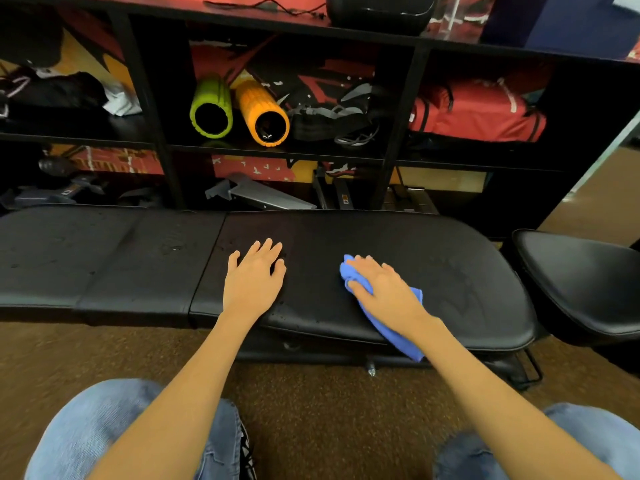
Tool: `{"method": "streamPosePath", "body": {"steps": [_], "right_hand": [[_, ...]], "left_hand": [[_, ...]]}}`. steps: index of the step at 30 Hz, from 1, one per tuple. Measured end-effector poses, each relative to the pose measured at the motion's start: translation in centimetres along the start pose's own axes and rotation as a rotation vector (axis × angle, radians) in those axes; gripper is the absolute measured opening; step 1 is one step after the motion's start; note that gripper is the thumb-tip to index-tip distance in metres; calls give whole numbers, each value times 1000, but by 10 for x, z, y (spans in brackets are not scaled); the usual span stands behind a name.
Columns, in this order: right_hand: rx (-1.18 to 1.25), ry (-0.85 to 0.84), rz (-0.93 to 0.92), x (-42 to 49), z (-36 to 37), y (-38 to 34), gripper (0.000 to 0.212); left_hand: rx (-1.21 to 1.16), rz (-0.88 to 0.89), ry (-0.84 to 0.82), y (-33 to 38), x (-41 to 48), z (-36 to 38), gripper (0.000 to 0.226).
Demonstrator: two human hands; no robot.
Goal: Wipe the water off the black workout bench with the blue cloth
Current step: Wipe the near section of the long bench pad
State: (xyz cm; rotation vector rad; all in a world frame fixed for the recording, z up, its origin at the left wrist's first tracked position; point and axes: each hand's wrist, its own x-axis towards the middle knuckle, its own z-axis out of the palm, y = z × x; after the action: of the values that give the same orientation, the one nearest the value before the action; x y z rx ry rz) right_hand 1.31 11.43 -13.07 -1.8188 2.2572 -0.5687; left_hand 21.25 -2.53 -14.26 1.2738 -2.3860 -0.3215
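Blue cloth (398, 336) sits bunched under your right hand (384, 289), fingers curled onto it, right of centre on the black workout bench (450, 258). Left hand (254, 275) lies flat, fingers spread. Droplets (173, 249) lie leftward along the bench's long axis.

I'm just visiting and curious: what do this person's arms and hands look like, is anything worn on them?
Both forearms are bare, no sleeves showing. The left hand and right hand carry no gloves, rings, watch or wristband that I can see. Light blue jeans cover the knees.
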Motion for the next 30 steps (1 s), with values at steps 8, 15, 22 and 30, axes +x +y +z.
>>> {"method": "streamPosePath", "body": {"steps": [8,15,22,30], "right_hand": [[-59,127,37,34,19,-50,44],[69,-22,-237,-18,28,-72,45],[152,-225,-273,-29,-5,-31,49],[77,-73,-48,36,15,-37,38]], "left_hand": [[-12,-11,21,-2,-2,2,43],[-38,4,19,0,-3,0,43],[-30,13,19,-1,1,0,44],[-22,-13,2,-1,-1,1,44]]}}
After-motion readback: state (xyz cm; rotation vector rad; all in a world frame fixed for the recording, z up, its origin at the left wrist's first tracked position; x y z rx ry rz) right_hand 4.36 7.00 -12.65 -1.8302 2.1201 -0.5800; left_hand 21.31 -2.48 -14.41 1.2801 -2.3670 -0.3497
